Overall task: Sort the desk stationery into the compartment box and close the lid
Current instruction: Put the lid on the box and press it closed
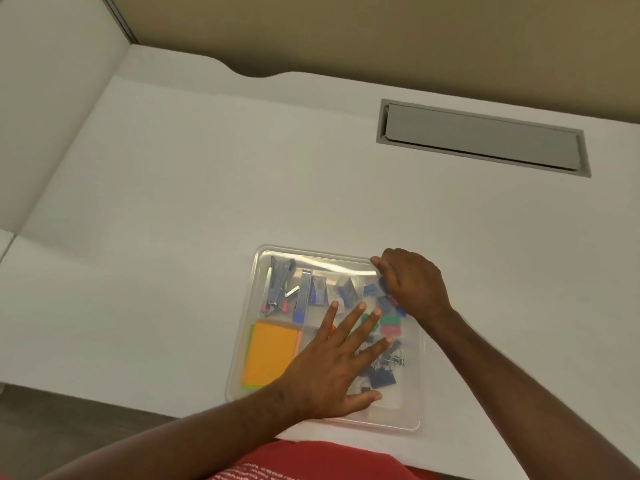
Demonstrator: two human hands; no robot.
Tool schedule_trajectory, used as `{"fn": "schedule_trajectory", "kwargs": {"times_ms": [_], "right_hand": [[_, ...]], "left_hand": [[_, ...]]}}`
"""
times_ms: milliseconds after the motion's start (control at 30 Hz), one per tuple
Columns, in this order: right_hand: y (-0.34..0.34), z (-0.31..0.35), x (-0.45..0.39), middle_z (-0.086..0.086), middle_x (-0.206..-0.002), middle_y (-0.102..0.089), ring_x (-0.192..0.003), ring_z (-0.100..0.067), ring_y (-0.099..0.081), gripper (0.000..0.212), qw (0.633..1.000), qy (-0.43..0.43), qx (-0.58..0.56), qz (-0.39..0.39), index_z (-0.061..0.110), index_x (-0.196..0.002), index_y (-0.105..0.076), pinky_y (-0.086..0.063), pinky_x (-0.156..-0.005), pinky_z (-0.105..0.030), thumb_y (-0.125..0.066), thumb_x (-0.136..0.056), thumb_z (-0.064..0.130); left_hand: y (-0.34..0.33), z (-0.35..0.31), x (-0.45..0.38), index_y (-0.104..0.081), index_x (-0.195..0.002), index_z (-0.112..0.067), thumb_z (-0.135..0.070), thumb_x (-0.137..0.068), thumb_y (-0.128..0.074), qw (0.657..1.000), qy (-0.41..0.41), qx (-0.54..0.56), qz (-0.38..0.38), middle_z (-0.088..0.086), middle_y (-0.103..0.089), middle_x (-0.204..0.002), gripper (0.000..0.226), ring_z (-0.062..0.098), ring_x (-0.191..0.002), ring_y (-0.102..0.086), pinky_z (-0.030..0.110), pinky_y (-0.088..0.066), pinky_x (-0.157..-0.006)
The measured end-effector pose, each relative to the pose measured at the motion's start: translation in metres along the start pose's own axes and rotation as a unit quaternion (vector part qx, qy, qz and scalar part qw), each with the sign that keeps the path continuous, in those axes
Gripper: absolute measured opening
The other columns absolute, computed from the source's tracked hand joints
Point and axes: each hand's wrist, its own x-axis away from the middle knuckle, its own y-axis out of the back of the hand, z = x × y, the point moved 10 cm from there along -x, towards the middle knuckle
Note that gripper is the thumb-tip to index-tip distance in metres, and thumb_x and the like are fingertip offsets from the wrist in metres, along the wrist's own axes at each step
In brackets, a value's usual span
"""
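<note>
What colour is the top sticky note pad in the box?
Orange sticky note pad, with green edging beneath; head view.

the left hand (332, 372) lies flat, fingers spread, on the clear lid of the compartment box (414, 375) on the white tabletop (173, 202); the right hand (412, 282) presses its far right corner.

A clear plastic compartment box (249, 341) lies flat near the desk's front edge, its transparent lid (332, 263) down. Inside show orange sticky notes (270, 355), staplers (280, 285), and binder clips (384, 372).
</note>
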Motion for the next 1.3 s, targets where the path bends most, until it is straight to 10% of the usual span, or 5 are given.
{"fn": "schedule_trajectory", "kwargs": {"times_ms": [267,567,800,1300], "right_hand": [[0.007,-0.001,0.002,0.007,-0.066,-0.057,-0.064,-0.011,-0.054,0.052,0.998,-0.005,-0.057,0.011,0.025,-0.067,-0.052,-0.044,-0.062,-0.033,-0.023,-0.096,0.058],[0.01,0.09,-0.035,0.002,-0.097,-0.069,-0.092,-0.021,-0.059,0.037,0.996,0.065,-0.059,0.025,0.026,-0.099,-0.068,-0.048,-0.083,-0.039,-0.04,-0.101,0.05],[-0.064,0.199,-0.08,-0.001,-0.087,-0.064,-0.088,-0.024,-0.062,0.056,0.983,0.105,-0.006,0.15,0.022,-0.079,-0.057,-0.04,-0.071,-0.033,-0.025,-0.1,0.062],[-0.06,0.207,-0.077,0.002,-0.071,-0.054,-0.064,-0.021,-0.052,0.062,0.986,0.135,0.082,0.046,0.021,-0.074,-0.047,-0.041,-0.06,-0.032,-0.003,-0.098,0.058]], "left_hand": [[0.042,0.017,0.019,-0.05,-0.14,-0.026,-0.045,-0.096,-0.052,0.992,0.062,0.048,-0.099,0.005,-0.024,-0.163,0.048,0.029,-0.153,-0.01,0.066,-0.018,-0.116],[0.059,0.13,0.132,-0.014,-0.157,-0.014,-0.05,-0.097,-0.039,0.904,0.363,0.147,-0.171,0.006,-0.003,-0.167,0.074,0.022,-0.154,-0.003,0.057,-0.014,-0.122],[0.034,0.13,0.13,0.003,-0.156,-0.018,-0.063,-0.096,-0.031,0.902,0.378,0.182,-0.105,-0.002,0.0,-0.166,0.083,0.013,-0.153,-0.004,0.046,-0.02,-0.123],[0.019,0.137,0.133,0.0,-0.158,-0.02,-0.068,-0.095,-0.034,0.898,0.385,0.186,-0.103,-0.005,-0.006,-0.166,0.087,0.014,-0.151,-0.019,0.041,-0.026,-0.121]]}}
